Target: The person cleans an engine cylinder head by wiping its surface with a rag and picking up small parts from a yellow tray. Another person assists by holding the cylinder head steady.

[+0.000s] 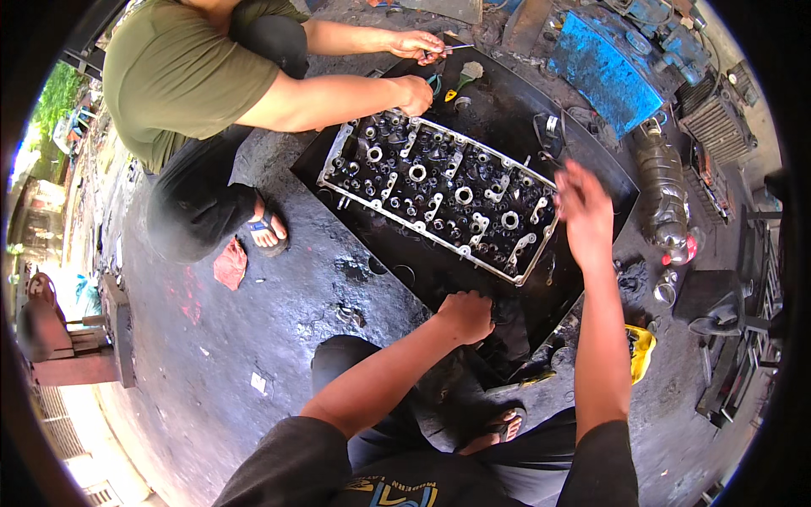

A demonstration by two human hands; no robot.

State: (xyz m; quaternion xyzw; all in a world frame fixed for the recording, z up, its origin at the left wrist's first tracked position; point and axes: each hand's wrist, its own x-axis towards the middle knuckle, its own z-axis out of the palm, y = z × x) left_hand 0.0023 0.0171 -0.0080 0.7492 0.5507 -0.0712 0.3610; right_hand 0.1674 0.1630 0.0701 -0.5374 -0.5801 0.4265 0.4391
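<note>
On the oil-blackened concrete floor [279, 338], a black metal drip tray [507, 110] carries an aluminium cylinder head [439, 190] lying flat, valve-gear side up, with its long axis running from upper left to lower right. Left hand [466, 317]: closed into a fist and pressed against the near edge of the tray, just below the cylinder head; whether it grips anything cannot be told. Right hand [583, 211]: raised over the right end of the cylinder head, fingers loosely spread, blurred, holding nothing visible. Across the tray, a second person in an olive shirt [177, 76] squats; one of that person's hands [414, 93] rests at the far corner of the cylinder head, the other [418, 44] pinches a thin tool beyond the tray. Green-handled pliers [437, 83] lie on the tray beside them. To the right stand a blue engine block [604, 76], a grimy plastic bottle [663, 194] and a yellow rag [640, 351].
</note>
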